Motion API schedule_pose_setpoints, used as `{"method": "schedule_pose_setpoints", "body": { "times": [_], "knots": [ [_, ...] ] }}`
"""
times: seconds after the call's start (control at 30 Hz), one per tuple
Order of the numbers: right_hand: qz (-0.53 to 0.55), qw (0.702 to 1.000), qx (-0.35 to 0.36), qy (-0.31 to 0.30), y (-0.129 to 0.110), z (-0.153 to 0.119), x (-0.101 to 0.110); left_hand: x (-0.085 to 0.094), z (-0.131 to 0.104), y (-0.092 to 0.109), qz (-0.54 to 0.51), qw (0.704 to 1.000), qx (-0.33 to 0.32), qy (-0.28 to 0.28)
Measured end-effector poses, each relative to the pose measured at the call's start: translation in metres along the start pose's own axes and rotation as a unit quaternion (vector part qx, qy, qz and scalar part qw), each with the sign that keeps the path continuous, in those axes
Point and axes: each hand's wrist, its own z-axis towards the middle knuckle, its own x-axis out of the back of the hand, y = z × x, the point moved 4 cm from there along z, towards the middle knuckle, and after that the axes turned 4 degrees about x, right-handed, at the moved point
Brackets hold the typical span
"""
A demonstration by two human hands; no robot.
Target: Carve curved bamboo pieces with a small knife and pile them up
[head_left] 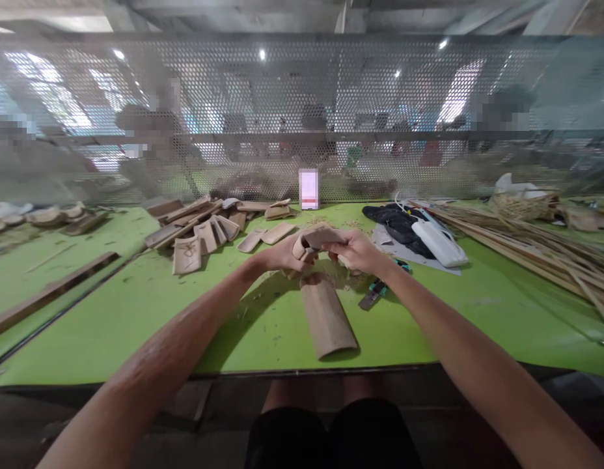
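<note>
"Head view: condition of grip?"

"Left hand [284, 255] and right hand [359, 251] closed, both gripping one curved bamboo piece [315, 234] above the bench [263, 335], at the far end of a bamboo slab [330, 319]."

"Nearby?"

"Utility knife [373, 294], lying right of the slab."

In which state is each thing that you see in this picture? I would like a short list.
Curved piece: held in both hands
Left hand: closed on this piece
Right hand: gripping the same piece
Longer curved piece: lying on the green table
Teal-and-black tool: lying down
Dark cloth: crumpled
Phone-like screen: upright, lit
Long strips: loosely piled
</note>
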Motion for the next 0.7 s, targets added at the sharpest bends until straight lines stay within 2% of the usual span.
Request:
{"method": "schedule_pose_setpoints", "body": {
  "times": [0.07,0.13,0.27,0.43,0.57,0.7],
  "knots": [
    [-0.016,1.0,0.005,0.018,-0.002,0.0,0.003,0.001,-0.001,-0.001,0.003,1.0,-0.001,-0.004],
    [-0.048,0.997,0.039,0.047,-0.008,0.0,0.005,0.001,-0.002,0.0,0.007,1.0,-0.002,-0.009],
    [-0.019,0.999,0.043,-0.025,-0.01,0.0,0.0,0.001,-0.003,0.004,0.023,0.999,0.007,-0.022],
    [-0.067,0.993,0.096,0.013,-0.015,0.001,0.004,0.001,-0.003,0.003,0.014,0.999,0.006,-0.031],
    [-0.039,0.995,0.079,-0.04,-0.018,0.001,-0.001,0.002,-0.003,0.001,0.023,0.999,0.011,-0.047],
    [-0.085,0.99,0.107,0.017,-0.019,0.002,0.003,0.003,-0.003,0.002,0.022,0.999,0.005,-0.035]
  ]
}}
